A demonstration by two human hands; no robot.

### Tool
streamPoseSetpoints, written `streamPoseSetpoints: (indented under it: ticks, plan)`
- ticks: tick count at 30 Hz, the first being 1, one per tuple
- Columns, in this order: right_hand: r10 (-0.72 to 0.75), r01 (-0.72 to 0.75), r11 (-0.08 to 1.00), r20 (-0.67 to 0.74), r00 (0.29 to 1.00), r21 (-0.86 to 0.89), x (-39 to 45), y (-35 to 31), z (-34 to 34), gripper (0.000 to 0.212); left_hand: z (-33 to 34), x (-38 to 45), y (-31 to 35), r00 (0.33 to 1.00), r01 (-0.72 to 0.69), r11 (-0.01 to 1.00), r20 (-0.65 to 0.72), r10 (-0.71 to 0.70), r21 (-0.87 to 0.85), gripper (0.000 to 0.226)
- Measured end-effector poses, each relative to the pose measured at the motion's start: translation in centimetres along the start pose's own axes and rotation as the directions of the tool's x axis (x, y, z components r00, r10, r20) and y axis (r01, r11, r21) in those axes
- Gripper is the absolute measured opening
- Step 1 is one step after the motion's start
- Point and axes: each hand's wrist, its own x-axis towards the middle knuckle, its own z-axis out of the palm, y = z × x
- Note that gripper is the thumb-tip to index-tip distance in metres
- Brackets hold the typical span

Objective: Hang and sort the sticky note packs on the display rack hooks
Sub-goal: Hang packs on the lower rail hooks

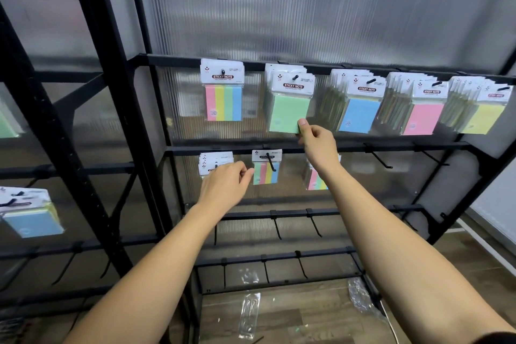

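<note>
A black display rack [279, 150] with ribbed translucent backing fills the view, and sticky note packs hang from hooks along its rails.

On the upper rail, a single striped pack [223, 89] (pink, yellow, green, blue bands) hangs at about 11 o'clock from the view's centre. To its 3 o'clock side come a bundle of green packs [290, 103], then blue packs [360, 109], pink packs [423, 112] and yellow packs [480, 112], each bundle on its own hook, the bundles nearly touching one another.

The right hand [317, 142] reaches up to the front green pack; its thumb and fingers pinch the pack's lower corner at 5 o'clock, so this grip is clenched on the green pack.

On the second rail, a stack of packs [215, 162] hangs at the left end, partly hidden behind the left hand [224, 184]. Just to its 3 o'clock side hangs a lone striped pack on a hook [266, 167]. The left hand's fingers are curled, with the fingertips at the left edge of this pack; whether they actually pinch it I cannot tell. Further toward 3 o'clock, another striped bundle [317, 179] shows behind the right forearm.

Bare hooks [378, 158] stick out along the lower rails. On the wooden floor [279, 315] at 6 o'clock lie clear plastic wrappers [250, 313]. At 9 o'clock, a neighbouring rack [69, 167] carries a blue pack [33, 223].
</note>
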Motion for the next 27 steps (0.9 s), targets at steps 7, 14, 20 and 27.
streamPoseSetpoints:
  ticks: [7,14,20,27]
  plan:
    - [0.124,-0.082,0.973,0.186,0.975,-0.217,-2.3,5.1,3.0,0.032,1.9,-1.3,-2.7,0.995,0.077,0.997,0.072,-0.076,-0.015,0.032]
    - [0.207,-0.113,0.939,0.271,0.940,-0.325,-3.8,8.7,4.8,0.028,3.8,-2.0,-4.9,0.984,0.154,0.988,0.087,-0.153,-0.003,0.025]
    - [0.224,-0.099,0.921,0.304,0.926,-0.377,-2.9,10.1,5.5,0.030,5.2,-1.6,-6.0,0.964,0.246,0.968,0.092,-0.250,0.053,0.027]
    - [0.276,-0.069,0.840,0.316,0.908,-0.538,0.4,11.8,7.4,0.039,6.5,0.1,-7.9,0.918,0.378,0.908,0.050,-0.392,0.178,0.043]
